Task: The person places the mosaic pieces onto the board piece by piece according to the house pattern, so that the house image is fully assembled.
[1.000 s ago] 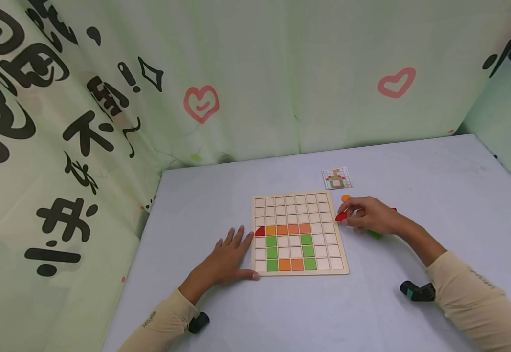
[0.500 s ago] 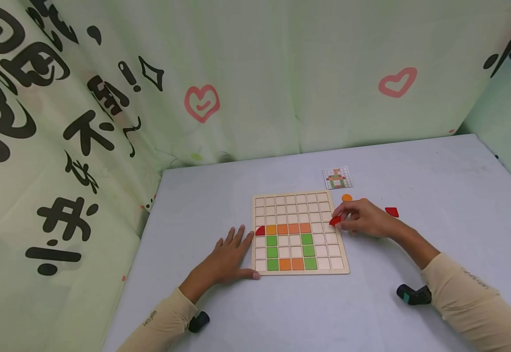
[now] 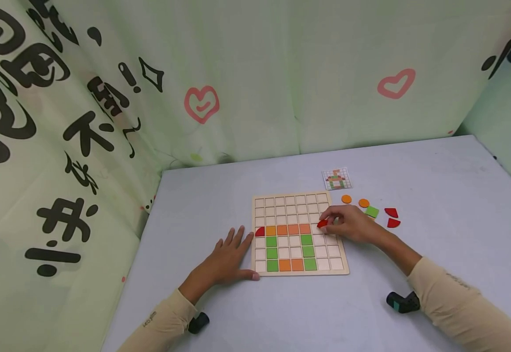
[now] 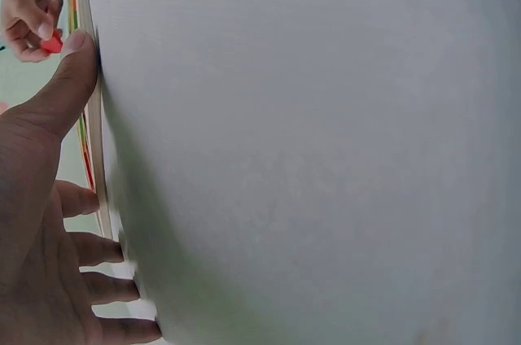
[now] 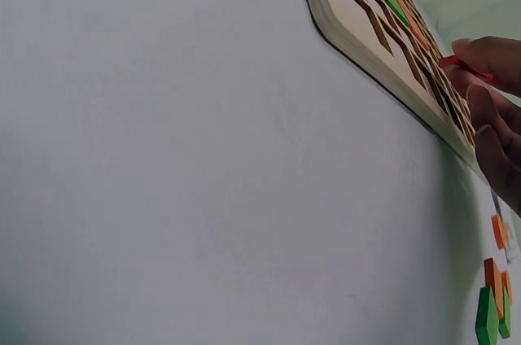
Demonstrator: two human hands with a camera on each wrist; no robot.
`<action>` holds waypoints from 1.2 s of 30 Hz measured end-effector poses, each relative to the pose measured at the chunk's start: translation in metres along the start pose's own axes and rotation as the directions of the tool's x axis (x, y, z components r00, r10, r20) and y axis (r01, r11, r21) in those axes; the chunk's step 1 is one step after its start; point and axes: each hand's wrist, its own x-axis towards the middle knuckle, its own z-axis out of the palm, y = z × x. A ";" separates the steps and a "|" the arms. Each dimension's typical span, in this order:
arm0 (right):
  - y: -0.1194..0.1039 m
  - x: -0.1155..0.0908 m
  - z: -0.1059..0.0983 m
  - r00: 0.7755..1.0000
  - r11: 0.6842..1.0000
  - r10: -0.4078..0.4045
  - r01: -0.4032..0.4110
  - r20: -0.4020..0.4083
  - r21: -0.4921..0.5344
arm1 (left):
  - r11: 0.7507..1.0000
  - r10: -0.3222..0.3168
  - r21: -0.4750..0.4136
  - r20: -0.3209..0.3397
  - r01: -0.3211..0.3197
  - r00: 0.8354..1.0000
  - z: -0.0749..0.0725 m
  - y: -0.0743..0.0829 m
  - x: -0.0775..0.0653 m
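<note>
My right hand (image 3: 351, 223) pinches a red quarter-round tile (image 3: 322, 224) between thumb and fingertips, over the right part of the wooden grid board (image 3: 298, 274). In the right wrist view the red tile (image 5: 466, 67) shows edge-on, close over the cells. On the board, a red tile (image 3: 260, 231) begins a row of orange tiles (image 3: 293, 229); green tiles (image 3: 272, 253) run down two columns, with orange ones between at the bottom. My left hand (image 3: 226, 259) lies with fingers spread along the board's left edge, thumb at its lower left corner; in the left wrist view its thumb (image 4: 69, 85) touches that edge.
Right of the board lie orange round tiles (image 3: 363, 203), a green tile (image 3: 372, 211) and two red tiles (image 3: 393, 223). Behind the board is a small printed pattern card (image 3: 337, 178). A patterned curtain (image 3: 299, 83) hangs behind the white table (image 3: 237, 313).
My right hand has moved left with the red tile, from beside the board to over its right cells, uncovering loose tiles on the table. The left hand stays put.
</note>
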 end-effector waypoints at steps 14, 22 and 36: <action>-0.008 0.004 0.018 0.999 0.994 -0.002 -0.004 -0.047 -0.109 | 1.000 -0.002 0.000 -0.003 0.002 1.000 0.001 0.000 0.000; -0.010 0.001 0.013 1.000 0.988 0.001 -0.002 -0.010 -0.156 | 1.000 0.003 0.003 -0.007 -0.003 1.000 -0.001 0.000 -0.001; -0.012 0.003 0.012 1.000 0.978 -0.010 0.010 -0.001 -0.207 | 1.000 0.000 -0.008 -0.010 0.000 1.000 0.000 0.000 -0.001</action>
